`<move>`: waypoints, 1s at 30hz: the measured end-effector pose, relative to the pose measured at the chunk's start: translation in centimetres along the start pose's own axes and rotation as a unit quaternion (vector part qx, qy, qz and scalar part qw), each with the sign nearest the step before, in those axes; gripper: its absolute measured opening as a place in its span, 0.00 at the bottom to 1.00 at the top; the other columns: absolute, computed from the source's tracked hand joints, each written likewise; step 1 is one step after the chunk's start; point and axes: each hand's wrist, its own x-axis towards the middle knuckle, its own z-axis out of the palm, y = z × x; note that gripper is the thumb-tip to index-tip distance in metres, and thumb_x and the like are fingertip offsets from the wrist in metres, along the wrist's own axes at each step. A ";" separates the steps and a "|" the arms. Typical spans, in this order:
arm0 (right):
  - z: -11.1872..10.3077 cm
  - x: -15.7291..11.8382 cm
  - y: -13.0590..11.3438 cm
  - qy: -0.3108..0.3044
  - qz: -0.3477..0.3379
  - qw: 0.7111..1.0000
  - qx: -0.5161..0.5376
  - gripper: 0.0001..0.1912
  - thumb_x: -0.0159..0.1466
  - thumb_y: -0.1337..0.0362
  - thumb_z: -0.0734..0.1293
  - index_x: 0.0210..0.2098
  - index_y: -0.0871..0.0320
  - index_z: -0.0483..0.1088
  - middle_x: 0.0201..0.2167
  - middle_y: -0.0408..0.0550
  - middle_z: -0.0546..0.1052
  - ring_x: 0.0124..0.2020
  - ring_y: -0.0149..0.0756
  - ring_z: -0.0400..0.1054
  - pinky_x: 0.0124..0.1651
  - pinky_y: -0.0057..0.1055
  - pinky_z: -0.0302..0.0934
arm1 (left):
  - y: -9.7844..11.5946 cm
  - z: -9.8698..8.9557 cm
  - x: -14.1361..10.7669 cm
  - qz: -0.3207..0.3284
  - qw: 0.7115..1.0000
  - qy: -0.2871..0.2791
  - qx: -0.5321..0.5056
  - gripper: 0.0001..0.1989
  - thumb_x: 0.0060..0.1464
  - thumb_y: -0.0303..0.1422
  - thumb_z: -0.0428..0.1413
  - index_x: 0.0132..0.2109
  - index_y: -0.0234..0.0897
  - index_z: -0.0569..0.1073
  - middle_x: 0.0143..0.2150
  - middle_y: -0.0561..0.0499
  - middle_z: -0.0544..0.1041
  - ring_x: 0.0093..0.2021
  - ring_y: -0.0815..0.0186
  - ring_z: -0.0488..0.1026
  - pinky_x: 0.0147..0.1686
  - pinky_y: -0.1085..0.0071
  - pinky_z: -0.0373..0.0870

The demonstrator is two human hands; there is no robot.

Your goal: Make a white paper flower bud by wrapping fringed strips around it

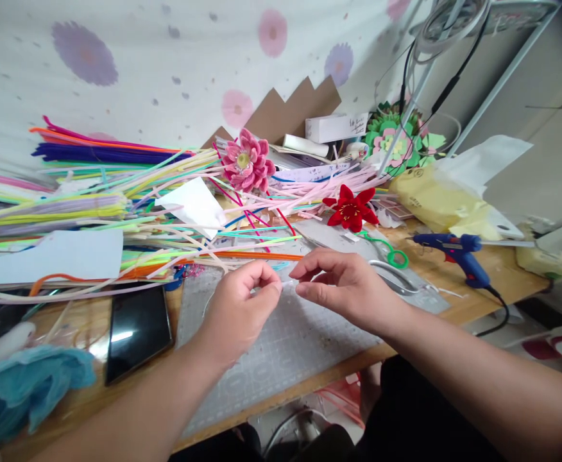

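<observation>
My left hand (pixel 247 308) is closed in a pinch over the grey cutting mat (pixel 281 359). The short tip of a thin white piece (pixel 287 283) sticks out between its thumb and forefinger; the rest is hidden, and its kind is too small to make out. Just right of that tip is my right hand (pixel 341 282), its thumb and fingers curved but apart, with nothing visible between them. Behind the hands lie a red fuzzy flower (pixel 351 208) and a pink fuzzy flower (pixel 248 160). Green-handled scissors (pixel 397 256) rest beyond my right hand.
Many coloured pipe cleaners (pixel 59 215) cover the table's left and back. A black phone (pixel 139 333) lies left of the mat. On the right are a blue glue gun (pixel 454 250) with its cord and a yellow plastic bag (pixel 444 199). Teal fabric (pixel 35 385) sits front left.
</observation>
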 end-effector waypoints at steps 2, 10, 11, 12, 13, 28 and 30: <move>0.1 0.0 0.0 0.001 -0.009 1.000 -0.022 0.10 0.55 0.61 0.69 0.32 0.63 0.73 0.32 0.49 0.74 0.32 0.33 0.69 0.35 0.30 0.63 | 0.2 0.0 0.0 0.003 1.000 -0.005 0.018 0.07 0.50 0.29 0.51 0.25 0.38 0.66 0.23 0.58 0.66 0.26 0.70 0.61 0.26 0.71 0.57; 0.4 0.4 0.0 -0.012 0.017 0.998 -0.061 0.06 0.55 0.64 0.68 0.25 0.60 0.72 0.23 0.42 0.71 0.25 0.29 0.64 0.30 0.27 0.58 | 1.0 -0.1 -0.3 0.021 0.995 -0.029 0.090 0.06 0.48 0.28 0.50 0.25 0.38 0.66 0.22 0.58 0.66 0.24 0.70 0.61 0.24 0.73 0.57; 0.4 0.4 0.0 -0.011 0.023 0.998 -0.058 0.06 0.55 0.64 0.68 0.25 0.60 0.72 0.22 0.42 0.71 0.25 0.28 0.63 0.29 0.26 0.57 | 1.0 -0.1 -0.3 0.023 0.995 -0.031 0.092 0.06 0.48 0.28 0.50 0.25 0.38 0.66 0.22 0.58 0.66 0.24 0.70 0.62 0.24 0.73 0.57; 0.4 0.4 0.1 -0.012 0.029 0.998 -0.055 0.06 0.55 0.64 0.68 0.25 0.60 0.71 0.22 0.41 0.71 0.24 0.28 0.62 0.28 0.26 0.56 | 1.1 -0.1 -0.3 0.024 0.995 -0.033 0.094 0.06 0.48 0.28 0.50 0.25 0.38 0.66 0.22 0.58 0.66 0.24 0.71 0.61 0.24 0.74 0.57; 0.4 0.4 0.1 -0.013 0.035 0.998 -0.050 0.06 0.55 0.64 0.67 0.25 0.60 0.71 0.21 0.41 0.70 0.24 0.28 0.62 0.27 0.26 0.55 | 1.1 -0.2 -0.3 0.024 0.995 -0.035 0.095 0.06 0.48 0.28 0.51 0.25 0.38 0.66 0.22 0.58 0.65 0.24 0.71 0.61 0.23 0.74 0.57; -0.2 0.3 -0.3 -0.040 0.071 0.996 0.040 0.10 0.55 0.59 0.65 0.25 0.59 0.71 0.22 0.42 0.70 0.26 0.31 0.62 0.31 0.30 0.56 | 1.0 -0.2 -0.1 0.014 0.997 -0.054 0.059 0.06 0.50 0.28 0.51 0.26 0.38 0.66 0.23 0.58 0.65 0.24 0.71 0.61 0.24 0.75 0.57; -0.2 0.3 -0.4 -0.040 0.074 0.996 0.039 0.09 0.55 0.60 0.66 0.25 0.59 0.72 0.22 0.42 0.70 0.25 0.31 0.62 0.31 0.30 0.55 | 1.0 -0.1 -0.1 0.011 0.997 -0.056 0.053 0.06 0.50 0.28 0.51 0.26 0.38 0.66 0.23 0.58 0.65 0.24 0.71 0.60 0.24 0.74 0.57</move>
